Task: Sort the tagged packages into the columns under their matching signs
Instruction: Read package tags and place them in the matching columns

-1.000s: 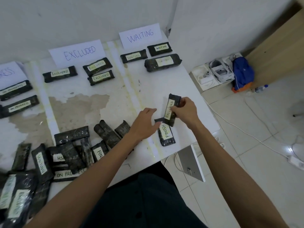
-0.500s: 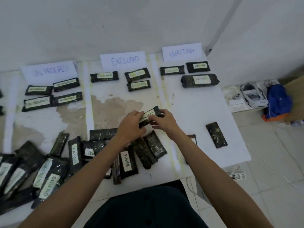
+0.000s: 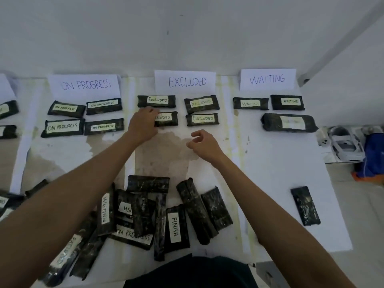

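Three paper signs stand along the wall: ON PROGRESS (image 3: 86, 85), EXCLUDED (image 3: 187, 81) and WAITING (image 3: 267, 79). Black wrapped packages with white tags lie in columns below them. My left hand (image 3: 143, 125) grips the left end of an EXCLUDED package (image 3: 167, 118), which lies on the table in the second row under the EXCLUDED sign, beside another EXCLUDED package (image 3: 202, 119). My right hand (image 3: 204, 145) hovers just below that row, fingers loosely curled around nothing. An unsorted pile (image 3: 145, 215) sits near me, with a FINISH package (image 3: 176, 227) in it.
A lone face-down package (image 3: 305, 205) lies near the table's right edge (image 3: 340, 225). On the floor to the right are a white device (image 3: 346, 145) and a blue bag (image 3: 374, 156). A worn brown patch (image 3: 164, 156) marks the table's middle.
The EXCLUDED package, held in both hands over the pile, has moved forward onto the table under the EXCLUDED sign. My right hand has let go and drawn back.
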### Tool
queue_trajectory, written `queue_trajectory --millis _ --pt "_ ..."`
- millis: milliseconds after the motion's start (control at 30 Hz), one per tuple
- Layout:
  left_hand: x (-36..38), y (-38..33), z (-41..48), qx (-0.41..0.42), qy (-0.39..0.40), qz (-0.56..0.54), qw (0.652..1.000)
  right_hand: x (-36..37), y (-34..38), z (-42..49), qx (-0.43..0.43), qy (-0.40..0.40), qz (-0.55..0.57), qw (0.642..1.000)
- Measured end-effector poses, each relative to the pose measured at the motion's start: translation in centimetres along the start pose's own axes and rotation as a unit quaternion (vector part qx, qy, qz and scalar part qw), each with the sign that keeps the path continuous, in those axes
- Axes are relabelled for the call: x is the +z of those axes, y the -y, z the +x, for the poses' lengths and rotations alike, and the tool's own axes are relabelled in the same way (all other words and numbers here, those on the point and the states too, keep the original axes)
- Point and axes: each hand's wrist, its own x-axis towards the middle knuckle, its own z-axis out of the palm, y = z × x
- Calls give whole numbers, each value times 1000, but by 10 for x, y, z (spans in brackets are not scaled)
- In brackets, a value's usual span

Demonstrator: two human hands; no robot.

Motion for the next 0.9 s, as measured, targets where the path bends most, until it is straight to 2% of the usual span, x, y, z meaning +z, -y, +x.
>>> queue_trajectory --millis 267,467,600,733,800,900 --pt "6 5 8 -9 -18 6 1000 4 -6 2 -6 28 -34 999" --pt "5 -19 -45 -27 -53 -88 994 4 -5 -34 -63 42 -116 990" --pt "18 -51 -109 -12 18 -137 990 19 -18 -75 -97 33 -263 959" --pt "36 -70 -161 0 22 -189 982 46 -40 -107 -79 45 -410 908" --pt "42 -76 -176 -14 18 -220 975 54 -49 -113 -96 59 -431 895" --pt "42 -85 -192 -37 4 -261 965 56 -53 -115 -104 45 -417 902"
